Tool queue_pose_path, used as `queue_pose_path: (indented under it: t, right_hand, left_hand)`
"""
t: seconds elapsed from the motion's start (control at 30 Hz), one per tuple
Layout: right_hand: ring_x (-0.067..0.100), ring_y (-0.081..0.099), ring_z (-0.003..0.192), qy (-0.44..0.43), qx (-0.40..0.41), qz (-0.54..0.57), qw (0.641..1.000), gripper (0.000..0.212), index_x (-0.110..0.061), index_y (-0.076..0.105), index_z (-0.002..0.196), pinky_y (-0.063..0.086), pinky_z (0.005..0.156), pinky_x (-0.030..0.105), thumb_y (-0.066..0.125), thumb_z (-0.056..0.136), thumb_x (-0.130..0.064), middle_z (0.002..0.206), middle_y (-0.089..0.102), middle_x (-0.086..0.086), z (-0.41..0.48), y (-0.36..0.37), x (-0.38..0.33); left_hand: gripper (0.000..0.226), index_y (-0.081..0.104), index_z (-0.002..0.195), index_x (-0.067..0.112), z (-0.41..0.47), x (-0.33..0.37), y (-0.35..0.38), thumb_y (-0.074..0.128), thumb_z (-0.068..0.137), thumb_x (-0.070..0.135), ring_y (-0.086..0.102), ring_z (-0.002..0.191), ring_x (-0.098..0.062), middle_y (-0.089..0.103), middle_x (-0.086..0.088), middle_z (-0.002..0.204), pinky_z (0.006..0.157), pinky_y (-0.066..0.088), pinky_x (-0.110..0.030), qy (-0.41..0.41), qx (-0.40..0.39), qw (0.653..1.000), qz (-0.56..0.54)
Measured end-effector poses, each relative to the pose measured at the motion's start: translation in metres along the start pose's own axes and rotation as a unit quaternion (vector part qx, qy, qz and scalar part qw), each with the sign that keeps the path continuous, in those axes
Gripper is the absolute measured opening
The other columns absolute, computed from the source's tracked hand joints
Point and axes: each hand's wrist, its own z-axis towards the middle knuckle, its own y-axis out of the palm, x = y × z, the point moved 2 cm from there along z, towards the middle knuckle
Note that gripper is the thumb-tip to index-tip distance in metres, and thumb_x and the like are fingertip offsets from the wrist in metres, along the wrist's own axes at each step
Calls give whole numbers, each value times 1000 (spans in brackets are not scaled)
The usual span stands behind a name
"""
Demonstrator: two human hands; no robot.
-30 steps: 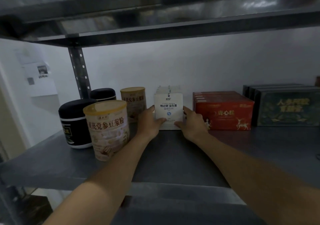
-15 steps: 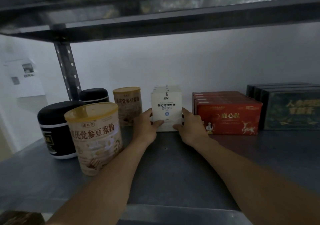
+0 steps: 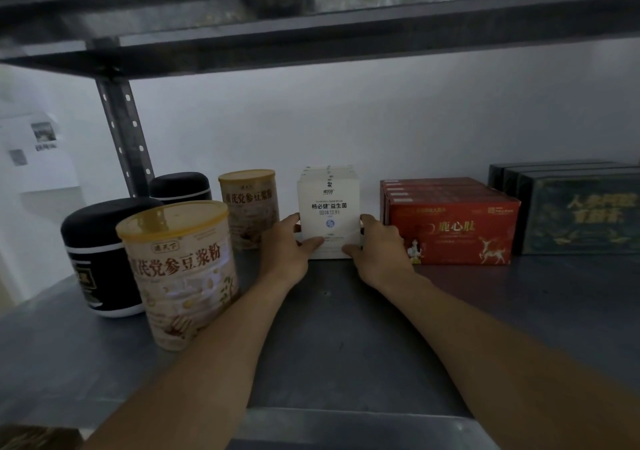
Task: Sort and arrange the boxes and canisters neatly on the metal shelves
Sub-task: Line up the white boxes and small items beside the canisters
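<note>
A row of white boxes stands upright mid-shelf, one behind another. My left hand holds the front box's left side, thumb across its lower front. My right hand holds its right side the same way. To the left stand two beige canisters, the near one and the far one, and two black canisters, the front one and the rear one. Red boxes and dark green boxes stand to the right.
The grey metal shelf carries everything, with bare surface in front of the boxes. Another shelf hangs low overhead. A perforated upright post rises at the back left. A white wall lies behind.
The view has drawn closer to the shelf and shifted slightly. Both hands stay on the front white box, which sits a little further back against the row.
</note>
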Motion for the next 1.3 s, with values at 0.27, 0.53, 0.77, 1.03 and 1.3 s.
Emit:
queue_pose_path:
  t: [0.27,0.53,0.77,1.03,1.3]
  right_hand:
    - [34,58,111,0,1,-4,1000,45,-5,48,130,49,86,34,67,93,-17,121,59,20,-2,-2,-1]
    - [32,58,110,-10,4,-23,1000,42,-4,48,128,46,82,29,67,93,-18,121,59,18,-2,1,0]
    - [30,60,104,-10,8,-20,1000,33,-2,51,118,42,73,25,64,94,-20,116,61,17,-9,-3,-3]
    - [34,62,97,-2,15,-27,1000,26,0,55,108,44,69,29,63,92,-19,106,63,19,-36,-18,-12]
    - [31,64,104,29,50,24,998,34,-3,56,124,51,79,30,59,97,-25,117,65,15,-46,-11,-24]
  left_hand:
    - [43,60,128,12,0,0,0,70,88,22,60,115,-22,65,-7,126,86,48,-27,-12,6,1000,5]
    - [42,60,127,12,-2,3,-1,71,88,22,60,114,-22,65,-7,125,84,45,-24,-16,0,1000,15]
    - [46,52,133,7,-13,14,-6,64,92,25,55,121,-25,57,-10,135,81,38,-22,-52,-29,996,62]
    - [46,50,134,5,-36,25,-23,61,94,25,50,124,-26,54,-14,136,83,36,-24,-66,-50,995,47]
    - [39,48,136,8,-44,39,-27,52,100,23,50,127,-25,55,-11,137,91,37,-24,-66,-49,996,-28]
